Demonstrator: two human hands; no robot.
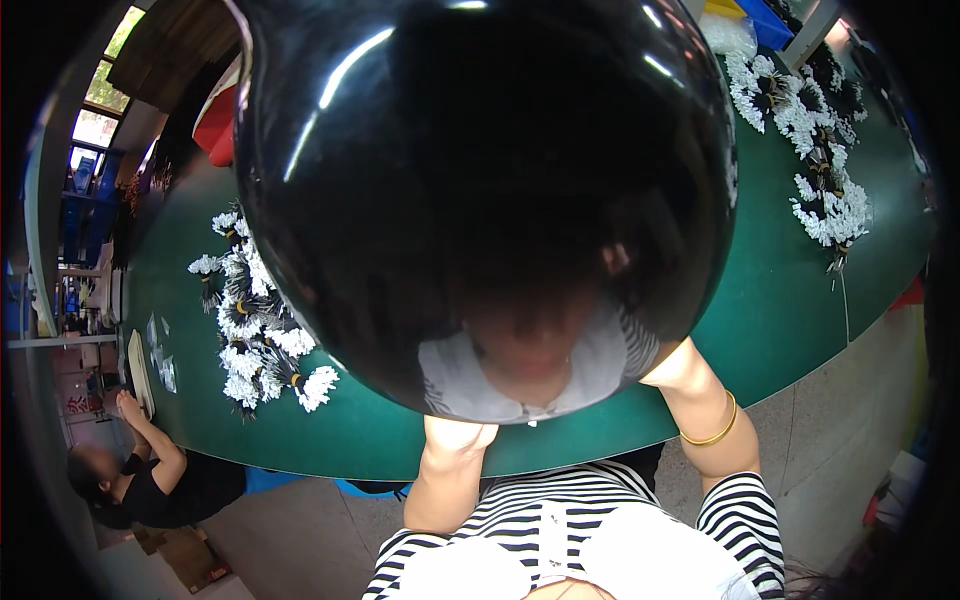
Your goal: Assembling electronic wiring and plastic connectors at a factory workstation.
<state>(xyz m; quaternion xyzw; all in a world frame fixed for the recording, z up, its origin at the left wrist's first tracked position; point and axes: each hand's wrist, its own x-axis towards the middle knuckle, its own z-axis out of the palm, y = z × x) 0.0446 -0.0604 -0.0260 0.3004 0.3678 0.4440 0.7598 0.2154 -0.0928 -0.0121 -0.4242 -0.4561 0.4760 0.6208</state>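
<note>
A large, glossy black rounded thing point(480, 200) fills the middle of the head view and mirrors its surroundings. What it is I cannot make out. Both of my hands run behind its lower edge. Of my left hand point(460, 435) only the wrist end shows. My right hand point(676, 370) shows its heel, with a gold bangle point(712, 428) farther down the forearm. The fingers of both are hidden, as is anything they hold or touch. Left of the black thing, bundles of black wires with white connectors point(245, 320) lie on the green table point(400, 455).
More white-tipped wire bundles point(830, 205) lie along the table's far right. A blue bin point(765, 22) stands at the back right. A co-worker in black point(165, 480) sits at the left end, hands raised near the table edge. Shelving point(85, 270) rises beyond.
</note>
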